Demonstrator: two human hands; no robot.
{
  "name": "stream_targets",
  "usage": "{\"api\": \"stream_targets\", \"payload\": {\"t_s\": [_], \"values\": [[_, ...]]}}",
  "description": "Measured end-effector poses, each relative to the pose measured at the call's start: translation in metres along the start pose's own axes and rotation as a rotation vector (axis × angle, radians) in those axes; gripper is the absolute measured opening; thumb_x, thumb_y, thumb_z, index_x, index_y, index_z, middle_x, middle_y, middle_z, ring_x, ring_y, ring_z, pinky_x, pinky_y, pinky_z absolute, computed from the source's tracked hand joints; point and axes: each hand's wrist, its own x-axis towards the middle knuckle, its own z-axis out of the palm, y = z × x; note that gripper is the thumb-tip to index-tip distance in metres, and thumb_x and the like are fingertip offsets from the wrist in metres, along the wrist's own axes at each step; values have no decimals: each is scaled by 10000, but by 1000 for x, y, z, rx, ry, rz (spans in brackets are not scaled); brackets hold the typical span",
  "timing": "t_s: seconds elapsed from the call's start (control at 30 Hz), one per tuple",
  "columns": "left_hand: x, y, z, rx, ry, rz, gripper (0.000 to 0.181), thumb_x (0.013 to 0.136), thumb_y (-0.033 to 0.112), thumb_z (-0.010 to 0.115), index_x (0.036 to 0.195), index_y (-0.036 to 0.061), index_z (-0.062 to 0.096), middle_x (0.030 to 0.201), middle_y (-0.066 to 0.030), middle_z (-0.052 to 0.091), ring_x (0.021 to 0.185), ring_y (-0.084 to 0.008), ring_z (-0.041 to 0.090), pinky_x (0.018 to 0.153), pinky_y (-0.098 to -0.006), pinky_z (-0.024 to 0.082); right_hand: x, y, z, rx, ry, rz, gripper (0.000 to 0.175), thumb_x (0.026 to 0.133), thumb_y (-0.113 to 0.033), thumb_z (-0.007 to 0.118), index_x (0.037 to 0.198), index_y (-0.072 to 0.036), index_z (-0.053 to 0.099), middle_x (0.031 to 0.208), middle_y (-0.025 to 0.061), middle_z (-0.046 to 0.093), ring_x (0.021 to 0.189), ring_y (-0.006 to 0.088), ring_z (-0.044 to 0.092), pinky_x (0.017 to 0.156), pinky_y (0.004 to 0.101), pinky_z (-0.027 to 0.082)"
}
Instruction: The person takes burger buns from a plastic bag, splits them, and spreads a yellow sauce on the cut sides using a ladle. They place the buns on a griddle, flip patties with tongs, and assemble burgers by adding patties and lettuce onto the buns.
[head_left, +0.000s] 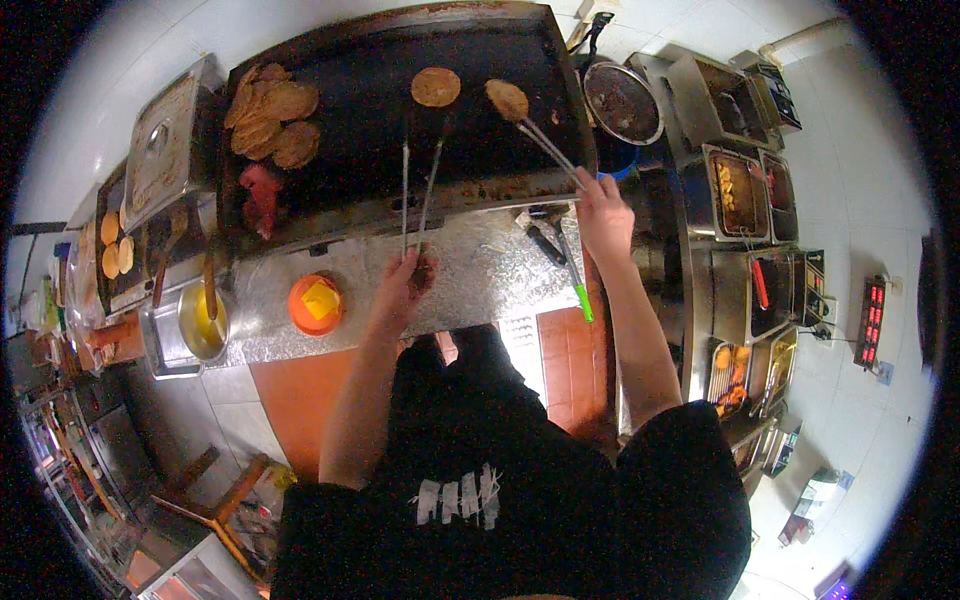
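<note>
My left hand (409, 277) holds a pair of metal tongs (406, 184), their arms spread over the front of the griddle (360, 112), just short of a round browned patty (436, 87). In my right hand (604, 214) is a long metal utensil, apparently tongs (551, 148), with another patty (508, 100) at its far end. Whether that patty is gripped or rests on the griddle, I cannot tell. Several cooked patties (274, 112) are piled at the griddle's left side, with reddish raw-looking meat (259, 199) in front of them.
On the metal counter (465, 277) are an orange bowl (316, 322) with yellow slices, a black-handled tool (546, 246) and a green-tipped tool (584, 301). A pan of yellow liquid (202, 322) is at left. A metal bowl (622, 103) and deep fryers (739, 191) stand at right.
</note>
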Motion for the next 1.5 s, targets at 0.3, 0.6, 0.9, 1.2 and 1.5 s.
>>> {"api": "stream_targets", "payload": {"t_s": [0.3,0.6,0.9,1.2,1.5], "values": [[-25,19,-69,-31,-34,141,307,1081,256,574,1315,60,605,958,-13,658,837,-116,610,721,-258,516,-70,-32,21,538,1,490,254,972,-156,687,1189,-26,713,865,119,726,699,251,684,644,393,525],[-22,26,-80,-12,51,164,328,1074,323,586,1287,76,620,967,-43,673,786,-111,606,678,-237,522,-16,-15,38,1094,-31,761,243,1000,-186,679,1129,14,726,729,-12,583,615,46,467,530,235,333],[-42,7,-97,-12,231,131,528,1050,502,559,1358,73,570,985,-73,682,740,-124,582,671,-268,485,-8,-62,68,1292,-242,825,224,1001,-201,696,1113,-8,714,728,-32,575,581,41,455,474,236,303],[-130,-113,-192,272,467,10,511,1065,498,503,1307,55,585,928,-106,709,675,-172,629,584,-288,500,37,-77,80,405,13,163,328,977,-253,682,1281,-132,695,954,144,706,739,300,710,582,399,552],[-191,-193,-288,216,515,-98,471,1054,465,558,1198,19,601,890,-147,720,670,-194,665,559,-316,521,0,-88,38,198,-88,-36,323,973,-165,667,1295,-144,664,962,134,627,725,347,662,613,433,543]]}}
